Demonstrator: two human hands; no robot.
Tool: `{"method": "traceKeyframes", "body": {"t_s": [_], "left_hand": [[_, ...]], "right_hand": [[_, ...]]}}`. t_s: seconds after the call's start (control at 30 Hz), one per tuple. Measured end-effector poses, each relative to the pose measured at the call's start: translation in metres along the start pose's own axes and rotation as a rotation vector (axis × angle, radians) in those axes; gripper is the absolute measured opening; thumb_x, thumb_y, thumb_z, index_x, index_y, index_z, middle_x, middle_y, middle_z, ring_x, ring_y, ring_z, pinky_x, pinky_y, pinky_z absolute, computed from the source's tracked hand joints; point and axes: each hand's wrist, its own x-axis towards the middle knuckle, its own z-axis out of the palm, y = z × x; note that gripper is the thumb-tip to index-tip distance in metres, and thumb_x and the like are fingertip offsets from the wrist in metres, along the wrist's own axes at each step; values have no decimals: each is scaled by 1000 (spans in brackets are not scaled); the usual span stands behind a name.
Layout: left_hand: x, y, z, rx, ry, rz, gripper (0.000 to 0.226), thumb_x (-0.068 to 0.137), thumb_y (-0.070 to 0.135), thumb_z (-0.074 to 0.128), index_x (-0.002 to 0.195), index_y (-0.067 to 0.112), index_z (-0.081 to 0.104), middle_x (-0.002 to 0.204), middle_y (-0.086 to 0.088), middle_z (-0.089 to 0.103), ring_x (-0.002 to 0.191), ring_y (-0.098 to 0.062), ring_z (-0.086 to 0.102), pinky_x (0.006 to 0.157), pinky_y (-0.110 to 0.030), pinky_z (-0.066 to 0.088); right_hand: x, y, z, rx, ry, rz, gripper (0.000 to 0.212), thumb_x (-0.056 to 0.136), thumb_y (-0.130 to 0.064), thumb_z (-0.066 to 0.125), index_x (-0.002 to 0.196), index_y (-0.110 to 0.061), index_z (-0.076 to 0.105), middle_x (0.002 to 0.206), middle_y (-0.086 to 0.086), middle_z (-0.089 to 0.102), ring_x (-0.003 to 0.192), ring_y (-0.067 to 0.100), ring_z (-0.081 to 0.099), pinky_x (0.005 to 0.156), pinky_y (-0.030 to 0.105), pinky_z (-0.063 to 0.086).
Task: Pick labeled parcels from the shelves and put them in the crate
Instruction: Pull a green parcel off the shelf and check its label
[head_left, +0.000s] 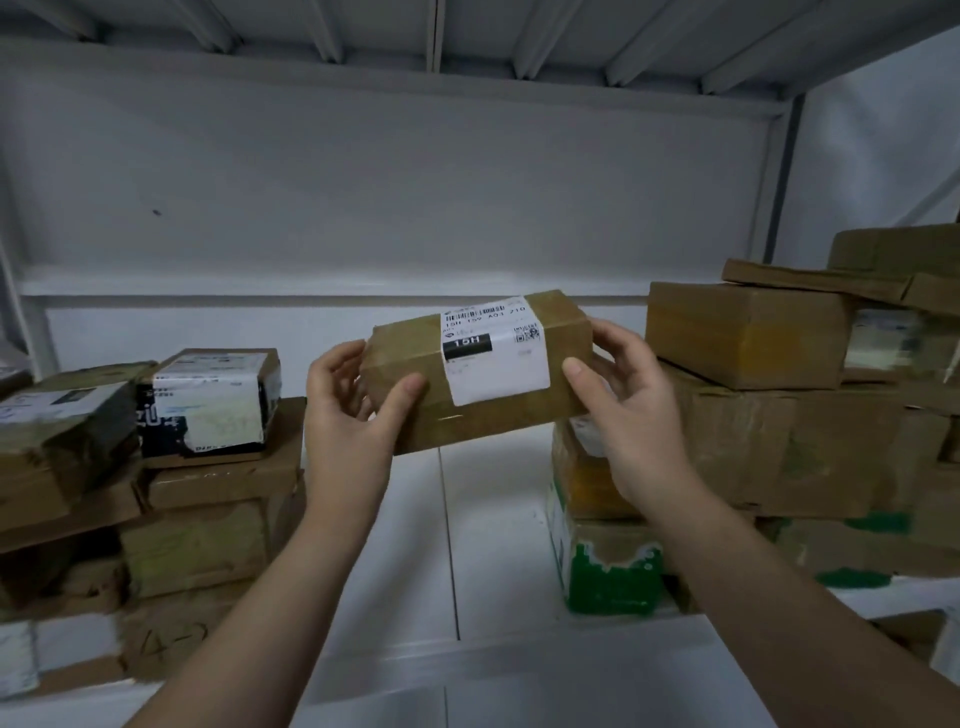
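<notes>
A brown cardboard parcel (410, 358) with a white shipping label (493, 348) marked "15H" hangs in the air above the white shelf (498, 519), slightly tilted. My left hand (353, 415) grips its left end, thumb on the front face and fingers behind. My right hand (628, 415) grips its right end the same way. No crate is in view.
A stack of taped cardboard boxes (208, 467) stands on the left, topped by a labeled black-and-white box (213, 400). A taller pile of boxes (779, 415) fills the right, with a green-printed one (613, 566) at the bottom. The upper shelf's underside (467, 41) runs overhead.
</notes>
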Motion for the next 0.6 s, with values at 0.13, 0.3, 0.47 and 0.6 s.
{"method": "traceKeyframes", "body": {"t_s": [0.13,0.3,0.47,0.6], "left_hand": [[0,7,3,-4,118,-15,34,81,16,69,108,20,50,107,-5,65,91,-1,65,78,-16,51],[-5,10,-5,65,69,50,33,78,31,63,107,30,46,109,-1,61,93,4,61,79,-12,47],[-8,-1,-26,366,-19,170,38,92,37,50,125,24,38,121,10,43,116,-3,44,99,-17,36],[-11,-10,-38,592,-62,122,52,88,32,52,134,11,45,122,-4,34,113,-20,43,103,-38,39]], "right_hand": [[0,9,9,66,38,80,29,88,-26,65,114,-38,59,124,-4,63,115,19,60,94,47,52],[-6,14,11,77,-48,99,47,88,-24,66,127,-45,47,135,-4,52,122,19,53,95,42,52],[-18,12,9,-146,-293,92,85,68,-54,72,136,-62,20,140,-13,39,126,13,43,101,41,46],[-37,17,27,-266,-208,32,71,66,-38,78,117,-58,34,126,-10,33,117,0,40,101,33,44]]}}
